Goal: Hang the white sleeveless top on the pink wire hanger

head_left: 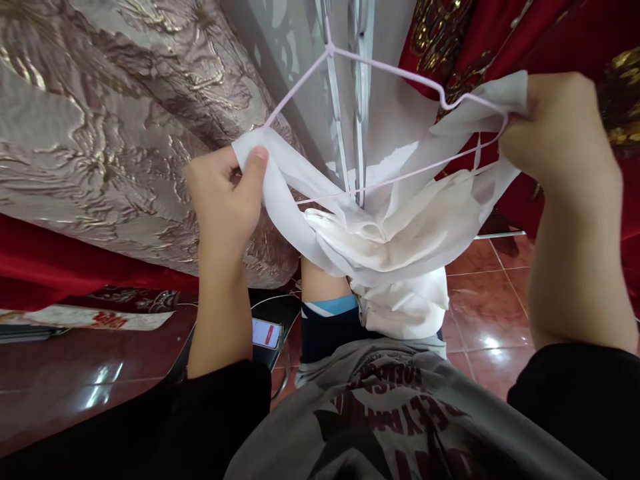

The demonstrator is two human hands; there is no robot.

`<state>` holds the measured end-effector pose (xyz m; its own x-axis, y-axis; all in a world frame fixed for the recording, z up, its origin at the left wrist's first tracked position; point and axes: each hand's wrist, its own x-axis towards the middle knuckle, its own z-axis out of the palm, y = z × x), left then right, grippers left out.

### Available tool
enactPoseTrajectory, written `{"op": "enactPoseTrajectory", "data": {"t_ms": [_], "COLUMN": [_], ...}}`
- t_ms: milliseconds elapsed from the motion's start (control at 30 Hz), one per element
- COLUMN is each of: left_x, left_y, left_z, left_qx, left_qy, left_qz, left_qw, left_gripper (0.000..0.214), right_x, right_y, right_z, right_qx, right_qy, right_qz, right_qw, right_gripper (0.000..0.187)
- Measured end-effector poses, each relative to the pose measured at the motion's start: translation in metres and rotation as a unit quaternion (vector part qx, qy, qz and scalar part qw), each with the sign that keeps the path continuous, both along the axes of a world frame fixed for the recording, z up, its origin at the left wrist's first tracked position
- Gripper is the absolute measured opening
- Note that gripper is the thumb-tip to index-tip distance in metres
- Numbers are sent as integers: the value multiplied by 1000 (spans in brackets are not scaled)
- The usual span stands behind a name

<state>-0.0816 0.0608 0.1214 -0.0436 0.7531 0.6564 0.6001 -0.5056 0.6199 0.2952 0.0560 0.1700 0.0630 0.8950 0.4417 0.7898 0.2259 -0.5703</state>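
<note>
A thin lilac clothes hanger (pixel 385 65) is up in front of me, its top by the metal posts. White garment fabric (pixel 400 250) hangs around its lower bar and sags in folds towards my lap; its exact kind is not clear. My left hand (pixel 230 193) pinches the fabric's edge between thumb and fingers at the hanger's left end. At the right end, my right hand (pixel 555 127) is closed on the other side of the fabric, touching the hanger's corner. Its fingertips are partly hidden. The fabric is stretched between both hands.
A pale, gold-patterned cloth (pixel 115 133) hangs at the left. Red fabric with gold decoration (pixel 600 40) hangs at the right. Upright metal posts (pixel 360 100) stand straight ahead. A lit phone (pixel 266 333) lies on a dark seat by my left forearm. Reddish tiles (pixel 493 300) cover the floor.
</note>
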Motion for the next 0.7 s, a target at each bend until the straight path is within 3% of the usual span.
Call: {"op": "enactPoseTrajectory", "data": {"t_ms": [200,367,567,700], "left_x": [3,4,0,1], "left_y": [-3,-2,4,5], "left_z": [4,3,-4,-3], "left_qx": [-19,-10,-8,-10], "left_qy": [2,3,-8,22], "left_qz": [-5,2,5,34], "left_qw": [1000,1000,1000,999], "left_gripper": [44,43,39,47], "right_x": [4,-23,-51,-51], "right_y": [-16,-27,-41,-67], "right_z": [9,18,13,18], "right_qx": [5,-15,-11,35], "right_qy": [-69,-160,-197,-169], "right_qz": [-50,-61,68,49], "right_qw": [996,985,978,984], "right_gripper": [49,43,23,18]}}
